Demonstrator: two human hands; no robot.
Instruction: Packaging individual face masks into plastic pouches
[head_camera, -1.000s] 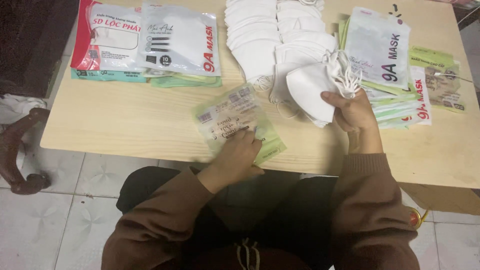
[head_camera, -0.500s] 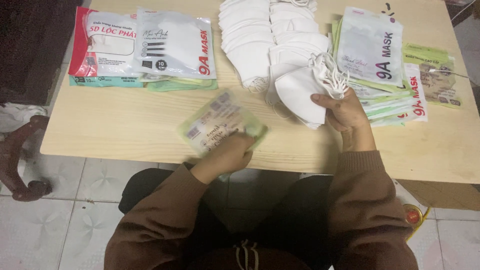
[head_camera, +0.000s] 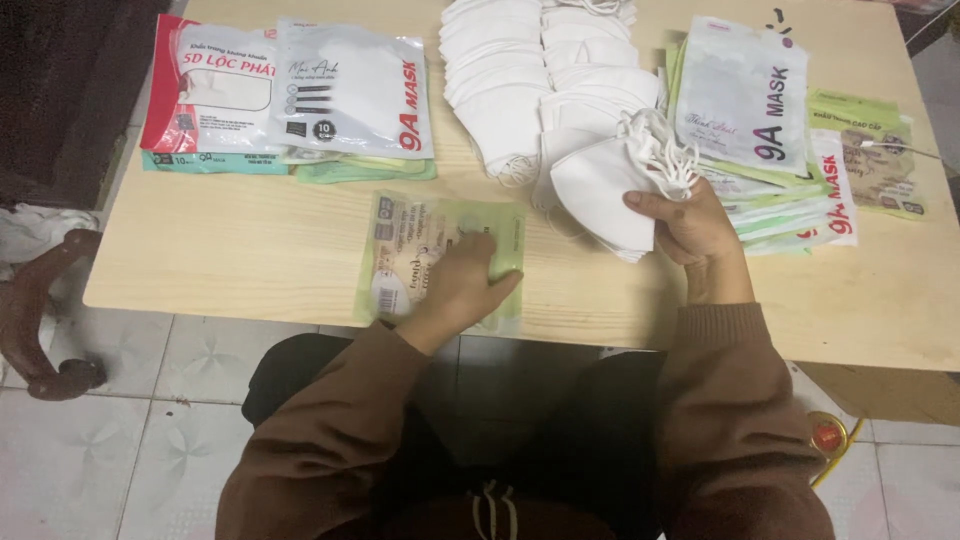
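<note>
Bagging step: the left hand (head_camera: 462, 285) presses flat, fingers spread, on a green pouch (head_camera: 440, 258) at frame centre. The right hand (head_camera: 695, 225) grips a white mask bundle (head_camera: 600, 190) right of centre. Insertion requires opening the pouch mouth.

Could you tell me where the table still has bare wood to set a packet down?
The widest bare patch lies on the wooden table, between the left stack of mask packets and the green pouch under the left hand. Another lies at the near right corner, beyond the right hand. The back is crowded: white masks and the right packet pile.
</note>
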